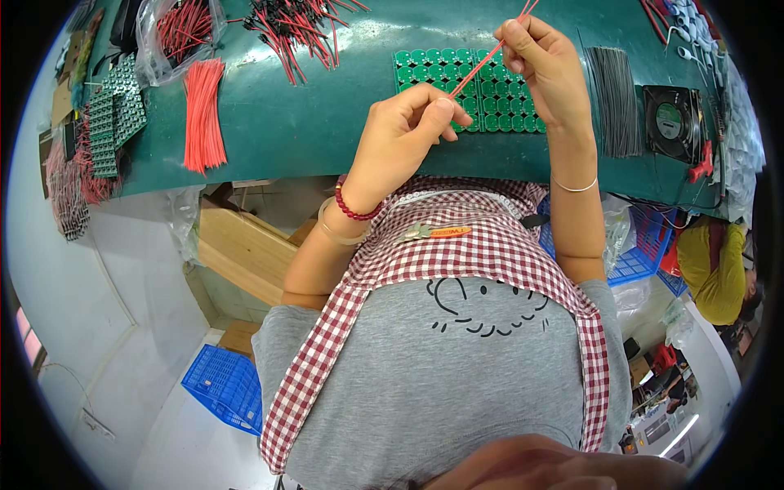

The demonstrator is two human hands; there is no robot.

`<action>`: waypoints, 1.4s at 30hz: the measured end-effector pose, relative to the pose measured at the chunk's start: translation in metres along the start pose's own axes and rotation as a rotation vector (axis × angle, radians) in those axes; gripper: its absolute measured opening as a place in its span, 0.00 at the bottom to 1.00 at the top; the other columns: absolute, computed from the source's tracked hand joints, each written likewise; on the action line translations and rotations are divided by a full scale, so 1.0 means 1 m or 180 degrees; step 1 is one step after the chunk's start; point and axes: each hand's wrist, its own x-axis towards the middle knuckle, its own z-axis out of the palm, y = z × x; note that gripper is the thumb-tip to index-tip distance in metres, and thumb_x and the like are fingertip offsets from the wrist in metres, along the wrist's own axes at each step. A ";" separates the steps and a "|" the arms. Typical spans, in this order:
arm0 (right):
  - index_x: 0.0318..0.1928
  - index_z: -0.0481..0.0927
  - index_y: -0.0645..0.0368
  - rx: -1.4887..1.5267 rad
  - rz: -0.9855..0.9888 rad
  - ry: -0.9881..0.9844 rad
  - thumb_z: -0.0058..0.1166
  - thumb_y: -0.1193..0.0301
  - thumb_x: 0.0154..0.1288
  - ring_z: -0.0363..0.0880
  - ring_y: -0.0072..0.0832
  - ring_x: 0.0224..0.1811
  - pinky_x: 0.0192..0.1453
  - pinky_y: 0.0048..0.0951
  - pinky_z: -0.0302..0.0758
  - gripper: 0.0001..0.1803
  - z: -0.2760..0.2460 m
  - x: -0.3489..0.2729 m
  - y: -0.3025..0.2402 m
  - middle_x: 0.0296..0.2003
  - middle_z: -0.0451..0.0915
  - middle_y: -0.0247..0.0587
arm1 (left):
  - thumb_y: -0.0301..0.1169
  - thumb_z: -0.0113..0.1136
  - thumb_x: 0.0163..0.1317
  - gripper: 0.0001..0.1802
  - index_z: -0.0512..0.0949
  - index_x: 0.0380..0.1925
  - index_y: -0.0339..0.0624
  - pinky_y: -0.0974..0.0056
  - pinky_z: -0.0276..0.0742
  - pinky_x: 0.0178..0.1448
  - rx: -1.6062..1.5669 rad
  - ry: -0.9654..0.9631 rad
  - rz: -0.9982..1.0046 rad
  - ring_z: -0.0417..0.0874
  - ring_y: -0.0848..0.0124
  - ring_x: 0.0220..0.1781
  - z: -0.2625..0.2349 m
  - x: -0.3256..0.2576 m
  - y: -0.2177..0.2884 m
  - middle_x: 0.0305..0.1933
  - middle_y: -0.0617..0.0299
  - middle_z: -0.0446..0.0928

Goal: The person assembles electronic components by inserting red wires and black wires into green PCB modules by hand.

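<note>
Thin red wires (478,69) run slantwise between my two hands above the table. My left hand (412,122) pinches their lower end between thumb and fingers. Higher up and to the right, my right hand (541,65) is closed on the same wires, whose ends stick out above the fingers. I cannot tell exactly how many wires there are. Beneath the hands lie green circuit board panels (508,98), partly hidden by them. A bundle of grey wires (614,102) lies just right of my right hand, and a bundle of red wires (204,114) is left of my left hand.
Red wires with black connectors (298,28) lie heaped at the back. A plastic bag (181,33) of red wires and more circuit boards (116,114) are at left. A black fan (674,122) stands at right. Blue crates (220,388) sit below; another person (714,269) is at right.
</note>
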 end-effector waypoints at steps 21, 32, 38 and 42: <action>0.36 0.79 0.64 0.0423 0.0003 -0.0460 0.57 0.71 0.64 0.72 0.18 0.27 0.33 0.19 0.70 0.07 0.036 -0.032 -0.014 0.28 0.77 0.34 | 0.35 0.54 0.68 0.13 0.79 0.34 0.34 0.73 0.72 0.40 0.0070 0.0331 0.0202 0.75 0.79 0.33 -0.004 -0.016 0.003 0.36 0.58 0.83; 0.37 0.79 0.64 0.0436 -0.0062 -0.0361 0.58 0.70 0.64 0.71 0.18 0.27 0.33 0.19 0.69 0.08 0.038 -0.036 -0.016 0.29 0.76 0.34 | 0.36 0.55 0.67 0.13 0.79 0.37 0.35 0.74 0.71 0.40 -0.0163 0.0161 0.0303 0.76 0.79 0.34 -0.003 -0.020 0.007 0.37 0.57 0.82; 0.37 0.79 0.64 0.0286 -0.0029 -0.0437 0.58 0.71 0.63 0.71 0.17 0.27 0.33 0.19 0.70 0.08 0.044 -0.039 -0.022 0.29 0.77 0.32 | 0.35 0.56 0.67 0.12 0.77 0.38 0.35 0.74 0.72 0.38 -0.0318 0.0264 0.0359 0.77 0.78 0.32 -0.008 -0.019 0.003 0.34 0.58 0.82; 0.36 0.79 0.64 -0.0037 0.0073 -0.0531 0.57 0.71 0.64 0.71 0.16 0.27 0.32 0.18 0.70 0.07 0.056 -0.046 -0.024 0.28 0.77 0.31 | 0.31 0.56 0.67 0.10 0.78 0.38 0.33 0.73 0.75 0.36 -0.0461 0.0421 0.0532 0.78 0.78 0.31 -0.004 -0.018 0.002 0.32 0.58 0.82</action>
